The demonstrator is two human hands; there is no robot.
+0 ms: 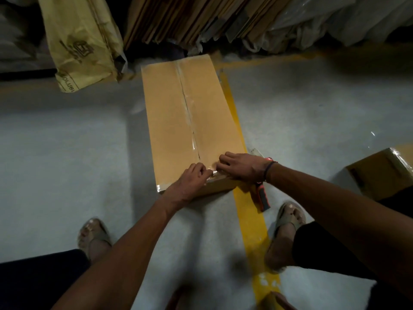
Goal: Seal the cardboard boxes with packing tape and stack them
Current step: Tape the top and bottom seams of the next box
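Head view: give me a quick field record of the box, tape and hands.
box: long cardboard box on the floor, flaps closed
tape: clear strip along the centre seam
left hand: pinching tape at the near edge
right hand: fingers curled on the same tape end
tool: orange-handled tape dispenser beside the box
second box: right, apart

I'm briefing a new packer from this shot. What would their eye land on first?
First, the long tan cardboard box lying on the grey floor in the middle, with clear packing tape along its top seam. Next, the left hand and right hand meeting at its near end, fingers curled on the tape there. Then the yellow painted floor line running beside the box, with a red and grey tool lying on it.
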